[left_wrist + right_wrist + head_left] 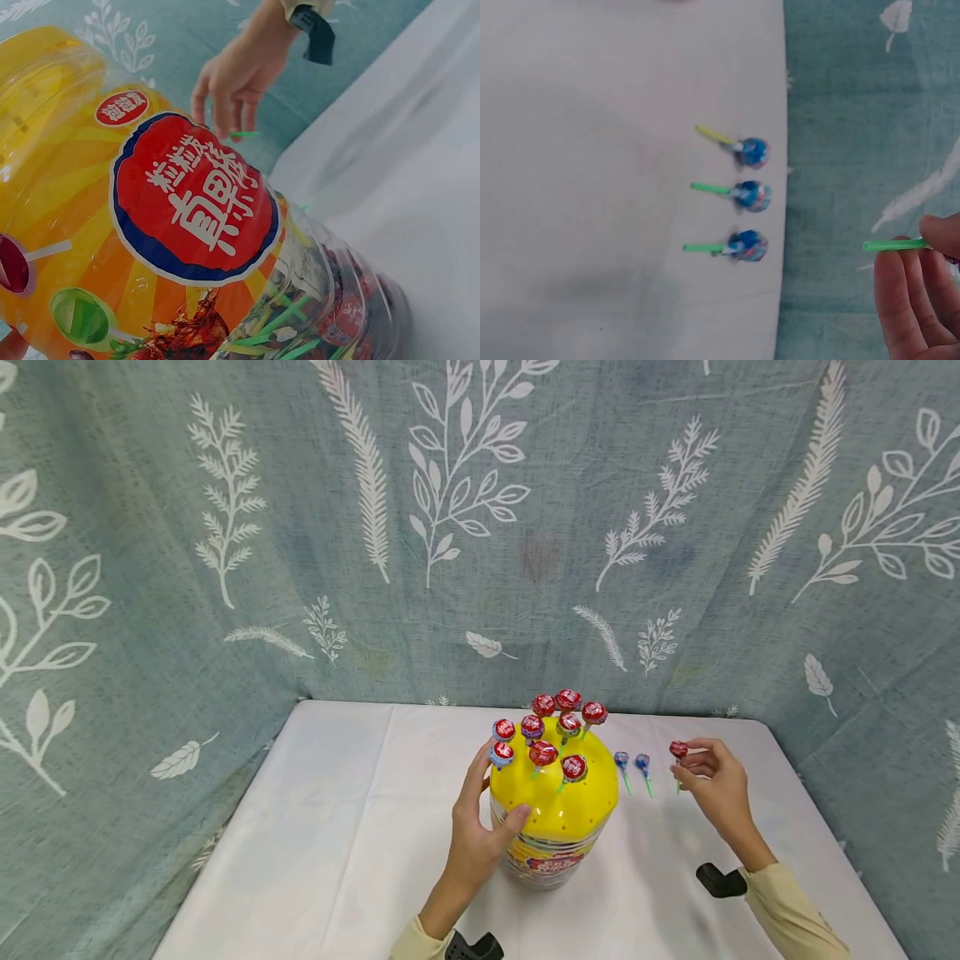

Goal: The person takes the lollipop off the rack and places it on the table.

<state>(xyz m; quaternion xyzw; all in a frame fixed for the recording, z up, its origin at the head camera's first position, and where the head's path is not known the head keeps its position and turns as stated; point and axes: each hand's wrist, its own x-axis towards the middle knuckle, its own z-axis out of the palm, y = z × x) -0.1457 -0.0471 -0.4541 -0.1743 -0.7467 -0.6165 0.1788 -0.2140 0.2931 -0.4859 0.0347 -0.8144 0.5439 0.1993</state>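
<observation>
A clear plastic jar [551, 862] with a yellow lid [555, 817] stands on the table. My left hand [480, 839] grips it at the lid's left side, thumb on the front edge. Several red-wrapped lollipops [573, 767] stand upright by their sticks in the lid's small holes. Right of the jar, my right hand [720, 789] pinches another red lollipop [678, 749] above the table. Its green stick [894, 245] points away from the fingertips in the right wrist view. Three blue-wrapped lollipops [751, 196] lie in a row on the table there; the head view shows two.
The white-covered table [352, 827] meets a green leaf-patterned cloth [300, 527] at its back and sides. In the left wrist view, more lollipops [349, 319] lie inside the jar's lower part, below its printed label [196, 199].
</observation>
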